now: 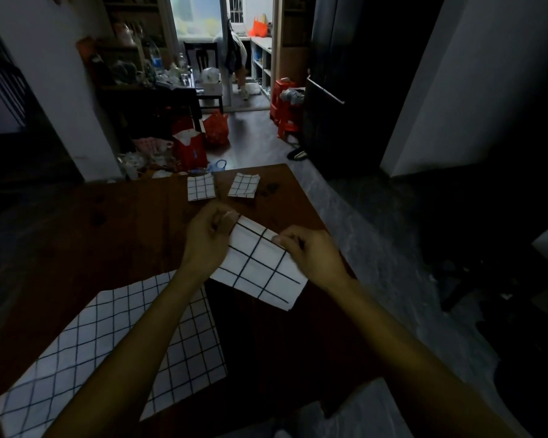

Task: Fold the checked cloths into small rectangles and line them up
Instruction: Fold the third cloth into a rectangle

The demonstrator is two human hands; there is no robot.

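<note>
A partly folded white cloth with black checks hangs over the brown table, held by its far edge. My left hand pinches its far left corner and my right hand pinches its far right corner. Two small folded checked cloths lie side by side at the table's far edge, one on the left and one on the right, slightly turned. A large unfolded checked cloth lies flat at the near left, under my left forearm.
The table's right edge runs diagonally next to a grey floor. Beyond the far edge stand red bags, clutter, a dark chair and red stools. A person stands in the far doorway.
</note>
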